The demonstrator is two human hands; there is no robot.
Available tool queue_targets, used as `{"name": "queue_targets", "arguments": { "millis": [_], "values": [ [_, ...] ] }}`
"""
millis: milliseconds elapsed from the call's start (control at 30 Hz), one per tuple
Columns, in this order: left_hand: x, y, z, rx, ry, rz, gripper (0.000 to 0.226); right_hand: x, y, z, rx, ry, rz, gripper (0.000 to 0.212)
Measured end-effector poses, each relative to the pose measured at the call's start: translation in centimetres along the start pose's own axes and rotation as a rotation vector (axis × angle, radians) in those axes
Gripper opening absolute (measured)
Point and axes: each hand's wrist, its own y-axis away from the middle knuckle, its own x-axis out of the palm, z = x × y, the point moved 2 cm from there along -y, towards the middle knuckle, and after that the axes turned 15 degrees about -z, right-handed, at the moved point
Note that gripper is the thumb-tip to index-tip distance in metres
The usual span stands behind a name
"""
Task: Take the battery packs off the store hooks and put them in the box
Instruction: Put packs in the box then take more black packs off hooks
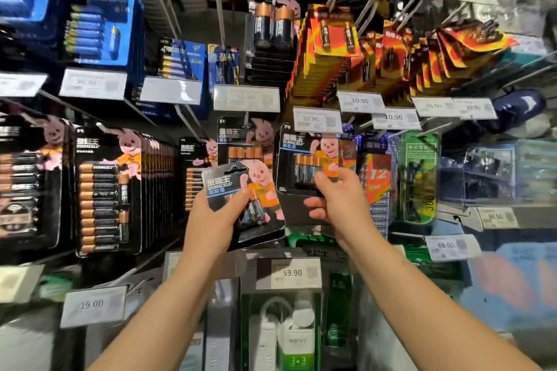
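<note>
A person stands at a store wall of hooks hung with battery packs, both bare arms raised to the middle rows. The left hand [215, 217] grips a loose pack [241, 199], fingers curled over its face and thumb behind, the card tilted and clear of any hook. The right hand [337, 193] pinches the lower edge of a hung pack [304, 159], thumb on the front over the cells and fingers spread behind; its top is hidden behind a price tag [317, 120], so whether it sits on its hook or has cleared it cannot be told. More packs [102, 193] hang in thick rows to the left, and orange-and-red packs [331, 30] crowd the hooks above. The box is not in view.

The packs look like stiff card backs with clear plastic blisters over the cells: light for their size, weighted toward the bottom where the batteries sit, and glossy enough to slide against each other when stacked in one hand. The sound place to hold is probably the lower half, across the blister, as both hands do now, leaving the punched hanging slot at the top free to slide straight out along the hook. A pull downward or sideways could tear the card at that slot.
</note>
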Motion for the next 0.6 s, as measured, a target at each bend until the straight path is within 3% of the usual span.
{"name": "queue_targets", "arguments": {
  "millis": [233,300,400,500,600],
  "values": [
    [-0.2,-0.9,-0.4,0.041,0.008,-0.008,0.065,0.7,-2.2,0.0,-0.084,0.114,-0.028,0.029],
    [-0.1,-0.8,-0.4,0.025,0.015,-0.007,0.058,0.9,-2.6,-0.1,-0.059,0.136,-0.040,0.043],
    [-0.2,-0.7,0.1,-0.003,0.037,-0.002,0.038,0.8,-2.7,-0.3,-0.031,0.173,-0.019,0.037],
    [-0.3,-0.5,0.6,-0.018,0.043,0.008,0.037,0.1,-2.3,-0.8,-0.010,0.199,-0.010,0.028],
    [-0.5,-0.2,0.9,-0.022,0.057,0.000,0.037,-1.3,-1.7,-1.5,-0.002,0.237,-0.075,0.038]
  ]
}}
